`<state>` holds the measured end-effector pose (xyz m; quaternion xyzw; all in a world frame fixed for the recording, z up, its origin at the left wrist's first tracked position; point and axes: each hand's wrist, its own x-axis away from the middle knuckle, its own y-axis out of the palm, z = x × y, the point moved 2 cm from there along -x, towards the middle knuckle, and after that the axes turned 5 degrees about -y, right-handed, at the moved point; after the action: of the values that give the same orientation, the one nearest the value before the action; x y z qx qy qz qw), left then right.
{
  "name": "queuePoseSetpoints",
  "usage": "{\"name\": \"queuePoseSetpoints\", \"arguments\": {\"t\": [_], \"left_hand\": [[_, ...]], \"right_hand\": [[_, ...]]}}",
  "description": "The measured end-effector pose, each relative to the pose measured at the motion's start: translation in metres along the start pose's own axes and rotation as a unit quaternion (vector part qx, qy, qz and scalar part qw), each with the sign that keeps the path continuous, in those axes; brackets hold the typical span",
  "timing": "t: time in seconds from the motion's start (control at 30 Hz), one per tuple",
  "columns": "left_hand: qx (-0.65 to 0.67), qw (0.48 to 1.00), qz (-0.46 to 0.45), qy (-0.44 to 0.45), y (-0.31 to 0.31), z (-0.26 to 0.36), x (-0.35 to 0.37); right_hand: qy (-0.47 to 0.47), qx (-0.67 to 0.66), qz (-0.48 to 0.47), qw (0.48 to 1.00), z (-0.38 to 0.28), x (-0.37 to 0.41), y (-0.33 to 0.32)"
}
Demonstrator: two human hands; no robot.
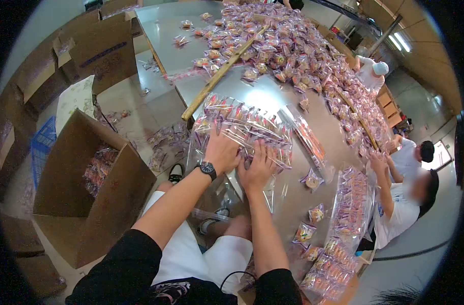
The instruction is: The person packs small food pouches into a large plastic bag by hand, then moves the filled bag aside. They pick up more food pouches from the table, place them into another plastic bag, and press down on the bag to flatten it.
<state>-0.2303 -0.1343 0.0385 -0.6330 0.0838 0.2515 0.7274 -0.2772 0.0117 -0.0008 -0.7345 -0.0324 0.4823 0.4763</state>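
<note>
A clear plastic bag (247,120) filled with rows of small wrapped packets lies at the near edge of the metal table. My left hand (220,148), with a dark watch at the wrist, rests on the bag's near side, its fingers stretched over the plastic. Beside it, my right hand (257,165) lies on the same bag with fingers extended and apart. The two thumbs are close together. Loose clear film hangs below the hands over the table edge.
A big pile of wrapped packets (293,56) covers the far table, with a wooden stick (227,71) across it. Another long filled bag (349,203) lies to the right. An open cardboard box (110,203) stands at left. Co-workers (402,203) are along the table's far side.
</note>
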Motion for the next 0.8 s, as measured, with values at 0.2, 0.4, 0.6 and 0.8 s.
{"name": "queuePoseSetpoints", "arguments": {"t": [0.2, 0.4, 0.6, 0.8], "left_hand": [[0.029, 0.998, -0.025, -0.043, 0.001, 0.006, -0.012], [-0.003, 0.999, -0.014, -0.042, 0.013, 0.003, -0.012], [-0.056, 0.997, -0.057, -0.003, 0.018, 0.0, -0.024], [-0.127, 0.976, -0.175, 0.03, 0.004, 0.0, -0.04]], "right_hand": [[-0.017, -0.001, 0.014, 1.0, 0.005, 0.006, 0.004], [-0.025, 0.047, 0.033, 0.998, 0.019, 0.01, 0.028], [-0.01, 0.015, 0.042, 0.999, 0.003, 0.002, 0.002], [0.008, 0.033, 0.007, 0.999, 0.007, 0.001, 0.007]]}}
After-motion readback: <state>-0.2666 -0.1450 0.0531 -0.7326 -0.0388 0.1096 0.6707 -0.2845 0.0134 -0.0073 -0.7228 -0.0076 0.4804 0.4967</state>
